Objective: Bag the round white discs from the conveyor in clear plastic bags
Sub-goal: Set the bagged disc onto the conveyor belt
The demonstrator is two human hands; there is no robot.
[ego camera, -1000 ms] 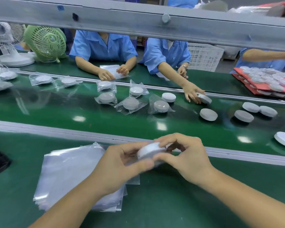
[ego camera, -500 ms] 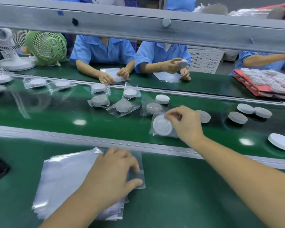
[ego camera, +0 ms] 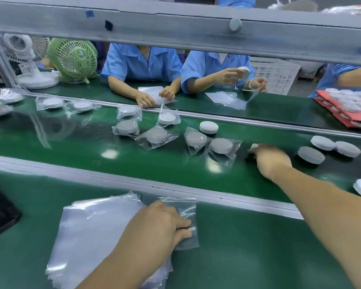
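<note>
Under the right hand [ego camera: 273, 161], out on the conveyor belt [ego camera: 71, 142], a bare white disc [ego camera: 253, 146] shows only its edge; blur hides whether that hand has closed on it. The left hand [ego camera: 154, 226] presses flat on the top clear bag [ego camera: 188, 207], probably freeing it from the stack [ego camera: 96, 226] beneath

bagged discs [ego camera: 221, 146] and bare discs [ego camera: 311, 155] flat on conveyor [ego camera: 71, 147]; clear bags [ego camera: 96, 232] stacked

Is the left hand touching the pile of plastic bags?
Touching. The head view shows the left hand lying on the pile of clear bags, its fingers on the top bag.
</note>
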